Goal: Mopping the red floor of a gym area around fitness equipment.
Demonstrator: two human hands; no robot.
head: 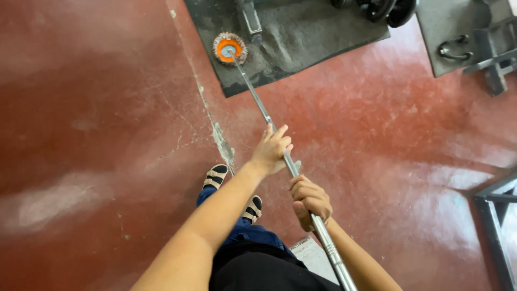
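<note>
A long silver metal pole runs from the bottom of the view up to an orange round mop head resting on a dark grey floor mat. My left hand grips the pole higher up, fingers partly extended along it. My right hand is closed around the pole lower down, nearer my body. My feet in black-and-white sandals stand on the red floor below the hands.
The red polished floor has a cracked seam running from the mat toward my feet. Black weights sit on the mat's far edge. Grey metal frames stand at the right and upper right.
</note>
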